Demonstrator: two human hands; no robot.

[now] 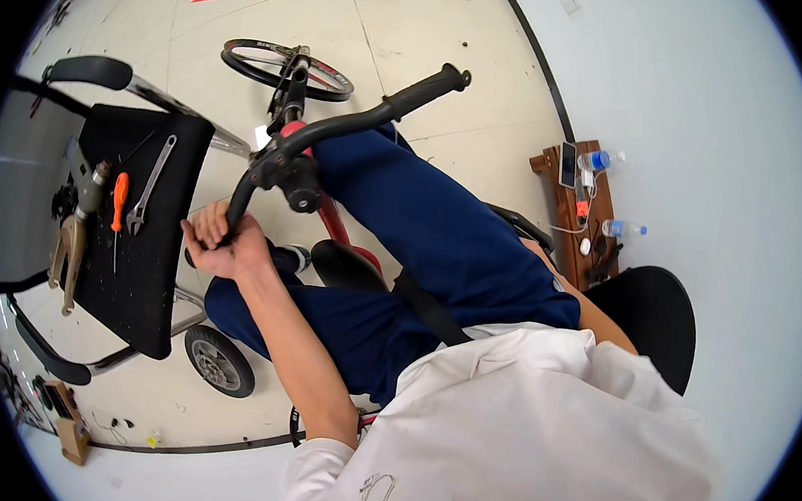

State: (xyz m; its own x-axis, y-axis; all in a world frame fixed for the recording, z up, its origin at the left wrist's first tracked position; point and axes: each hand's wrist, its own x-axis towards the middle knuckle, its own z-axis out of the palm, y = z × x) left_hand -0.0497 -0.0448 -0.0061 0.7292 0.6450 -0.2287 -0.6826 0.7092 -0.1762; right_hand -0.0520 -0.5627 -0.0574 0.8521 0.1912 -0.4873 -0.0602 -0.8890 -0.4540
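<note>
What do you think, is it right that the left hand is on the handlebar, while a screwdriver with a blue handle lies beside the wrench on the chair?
Not quite: the head view shows that the screwdriver has an orange handle, not blue. It does lie beside the wrench on the chair, and the left hand is on the handlebar.

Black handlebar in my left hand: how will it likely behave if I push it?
The handlebar should feel stiff, since it looks like thick tubing. Pushed sideways, it may swivel about its central stem. The matte grip probably won't slip much.
</note>
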